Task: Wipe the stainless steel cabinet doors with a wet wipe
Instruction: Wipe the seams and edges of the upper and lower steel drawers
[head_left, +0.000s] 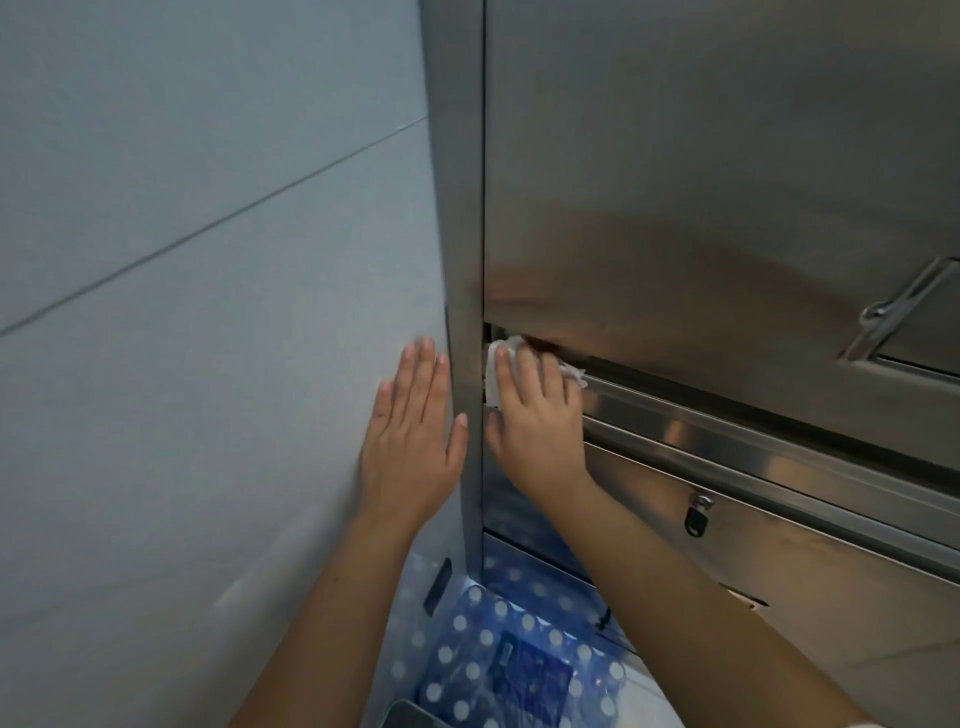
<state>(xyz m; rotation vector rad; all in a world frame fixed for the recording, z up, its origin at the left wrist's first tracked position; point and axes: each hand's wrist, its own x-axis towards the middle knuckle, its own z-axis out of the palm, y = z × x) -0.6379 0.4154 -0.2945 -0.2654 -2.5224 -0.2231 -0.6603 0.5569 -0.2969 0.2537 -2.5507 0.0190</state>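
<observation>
A stainless steel cabinet fills the right half of the view, with a large upper door (701, 171) and a lower door (779, 561) split by a horizontal rail (753, 421). My right hand (535, 415) presses a crumpled white wet wipe (501, 358) against the left end of the gap under the upper door. Most of the wipe is hidden beneath my fingers. My left hand (410, 441) lies flat with fingers spread on the grey wall (208, 312), its thumb against the cabinet's vertical corner post (462, 208).
A recessed metal handle (898, 317) sits at the right on the upper door. A small lock with a dark key tag (696, 514) hangs on the lower door. Packs of water bottles in plastic wrap (498, 654) stand on the floor below.
</observation>
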